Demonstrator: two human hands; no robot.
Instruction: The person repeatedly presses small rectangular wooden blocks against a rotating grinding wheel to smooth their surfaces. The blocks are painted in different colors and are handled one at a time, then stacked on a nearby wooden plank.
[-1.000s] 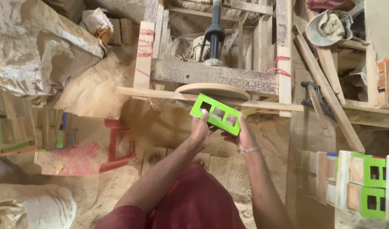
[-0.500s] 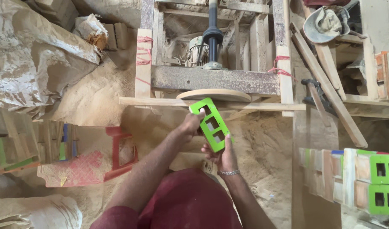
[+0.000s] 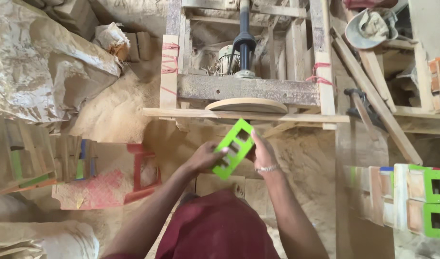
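I hold a bright green wooden frame piece (image 3: 234, 147) with three rectangular cut-outs, tilted on a diagonal. My left hand (image 3: 205, 157) grips its lower left side, fingers through a cut-out. My right hand (image 3: 261, 151), with a bracelet at the wrist, grips its right edge. The piece is held just below a round sanding disc (image 3: 246, 105) mounted on a wooden machine frame (image 3: 248, 88), not touching it.
A wooden rail (image 3: 191, 113) runs across below the disc. Sawdust covers the floor. Crumpled sacks (image 3: 38, 67) lie at the left, painted wooden pieces (image 3: 33, 163) below them. Stacked green and unpainted pieces (image 3: 416, 199) stand at the right. A cap (image 3: 371, 29) hangs top right.
The green piece was turned in my hands from flat and near the disc's edge to a steep diagonal, then pulled slightly down and away from the disc.
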